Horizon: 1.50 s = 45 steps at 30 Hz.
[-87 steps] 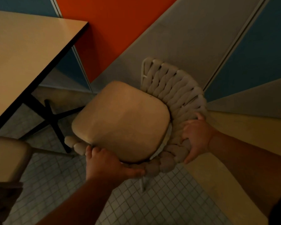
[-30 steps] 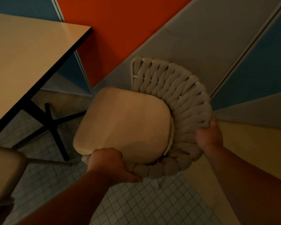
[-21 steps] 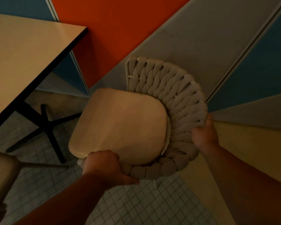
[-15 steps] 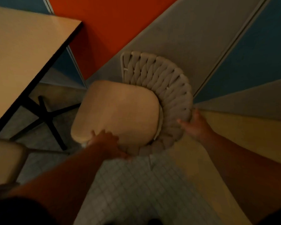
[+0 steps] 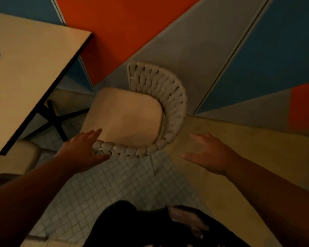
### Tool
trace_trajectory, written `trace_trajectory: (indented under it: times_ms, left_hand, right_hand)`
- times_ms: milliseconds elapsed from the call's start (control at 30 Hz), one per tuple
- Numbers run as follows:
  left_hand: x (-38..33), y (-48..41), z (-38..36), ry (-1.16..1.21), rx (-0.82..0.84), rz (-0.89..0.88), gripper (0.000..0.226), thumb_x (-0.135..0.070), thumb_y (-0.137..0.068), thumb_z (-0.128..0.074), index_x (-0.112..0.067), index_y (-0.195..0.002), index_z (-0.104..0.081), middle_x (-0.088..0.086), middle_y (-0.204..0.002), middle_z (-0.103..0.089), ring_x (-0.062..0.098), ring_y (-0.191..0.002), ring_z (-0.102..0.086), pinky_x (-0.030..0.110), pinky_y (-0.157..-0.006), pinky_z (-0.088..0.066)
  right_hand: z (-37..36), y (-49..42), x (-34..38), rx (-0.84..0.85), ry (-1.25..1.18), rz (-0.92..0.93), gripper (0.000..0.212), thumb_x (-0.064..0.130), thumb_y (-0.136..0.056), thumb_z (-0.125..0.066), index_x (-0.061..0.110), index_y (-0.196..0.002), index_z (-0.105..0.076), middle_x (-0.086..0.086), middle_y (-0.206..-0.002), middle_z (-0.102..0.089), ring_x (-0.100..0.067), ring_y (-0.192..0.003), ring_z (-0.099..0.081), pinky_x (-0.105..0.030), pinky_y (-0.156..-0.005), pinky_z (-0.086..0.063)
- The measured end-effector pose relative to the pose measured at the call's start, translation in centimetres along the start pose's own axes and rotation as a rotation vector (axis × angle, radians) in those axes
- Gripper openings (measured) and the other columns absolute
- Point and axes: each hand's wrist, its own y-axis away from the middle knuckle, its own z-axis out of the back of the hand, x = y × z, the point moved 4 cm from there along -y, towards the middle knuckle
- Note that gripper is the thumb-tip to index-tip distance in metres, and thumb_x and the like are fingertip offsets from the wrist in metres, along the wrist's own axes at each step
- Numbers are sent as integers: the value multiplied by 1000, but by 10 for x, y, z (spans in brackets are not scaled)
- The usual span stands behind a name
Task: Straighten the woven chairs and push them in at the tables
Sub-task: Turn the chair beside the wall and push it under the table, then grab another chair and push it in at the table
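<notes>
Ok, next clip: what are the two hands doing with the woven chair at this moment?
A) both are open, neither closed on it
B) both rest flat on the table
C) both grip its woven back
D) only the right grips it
A: the left hand is spread open beside the woven chair, and the right hand is open and clear of it.

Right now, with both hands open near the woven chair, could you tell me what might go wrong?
The woven chair stands apart from the table, not pushed in, so it may get left out. Its rear leg juts toward the person's feet, a likely trip. The left hand overlaps the woven rim; the right hand is clear of it, so a one-sided push could twist it.
</notes>
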Motion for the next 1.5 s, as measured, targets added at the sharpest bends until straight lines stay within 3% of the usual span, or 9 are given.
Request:
trace_trajectory:
  times_ms: [133,267,400,533,667,767,1000,1333,1500]
  left_hand:
    - [-20,-11,25,98,-83,1,108,-83,-78,-56,-41,-162,-3,-4,-170,-18,26,-154,-19,54,-120,-25]
    - [-21,-47,49,125,-86,54,107,-81,-80,-56,-40,-162,1,-4,-171,-13,27,-155,-16,55,-120,-23]
    - [-23,-78,63,97,-83,112,109,-83,-79,-55,-39,-163,-1,-5,-170,-15,28,-155,-18,55,-119,-27]
    - [-39,-94,68,120,-62,217,107,-82,-80,-55,-42,-162,0,-7,-170,-13,26,-156,-14,56,-119,-24]
    - [-68,-112,67,181,-118,381,106,-82,-80,-55,-42,-162,-1,-7,-170,-15,26,-155,-16,53,-121,-26]
    - [-110,-107,56,270,-156,525,106,-82,-79,-55,-40,-162,-4,-6,-169,-18,25,-155,-17,50,-122,-26]
    - [-212,-69,41,421,-252,744,108,-86,-76,-53,-41,-162,-7,-6,-169,-19,24,-156,-12,53,-122,-25]
    - [-306,-27,47,473,-377,862,105,-84,-80,-52,-42,-161,-2,-7,-170,-13,23,-157,-11,51,-124,-22]
    - [-351,-2,24,520,-391,889,109,-91,-73,-43,-41,-162,-4,-6,-170,-15,23,-156,-13,50,-124,-23]
  right_hand:
    - [44,-39,8,-49,155,116,112,84,-74,-62,29,-163,-22,-7,-168,-28,-28,-153,-25,-41,-122,-23]
    - [80,-101,19,-99,268,212,136,109,-52,-29,32,-163,-18,-5,-168,-27,-33,-155,-22,-49,-125,-19]
    - [105,-158,23,-93,269,267,140,111,-48,-23,32,-163,-18,-7,-167,-30,-33,-153,-25,-53,-123,-25]
    - [131,-206,14,-13,325,357,142,112,-45,-19,35,-164,-12,-3,-170,-22,-34,-157,-14,-54,-126,-16]
    - [162,-273,2,4,404,459,146,113,-39,-10,36,-163,-13,-4,-170,-23,-34,-157,-14,-54,-126,-14]
    - [179,-307,-2,46,506,590,143,112,-42,-12,37,-164,-11,-4,-171,-20,-34,-157,-12,-54,-127,-10]
    - [211,-334,-11,123,639,794,116,94,-71,-46,36,-164,-8,-4,-171,-19,-33,-157,-13,-55,-127,-9]
    - [225,-316,-32,61,582,915,127,97,-55,-27,33,-163,-17,-5,-170,-23,-33,-155,-19,-56,-126,-14]
    - [229,-308,-48,60,581,964,120,95,-64,-38,32,-164,-16,-7,-170,-22,-34,-155,-18,-56,-125,-17]
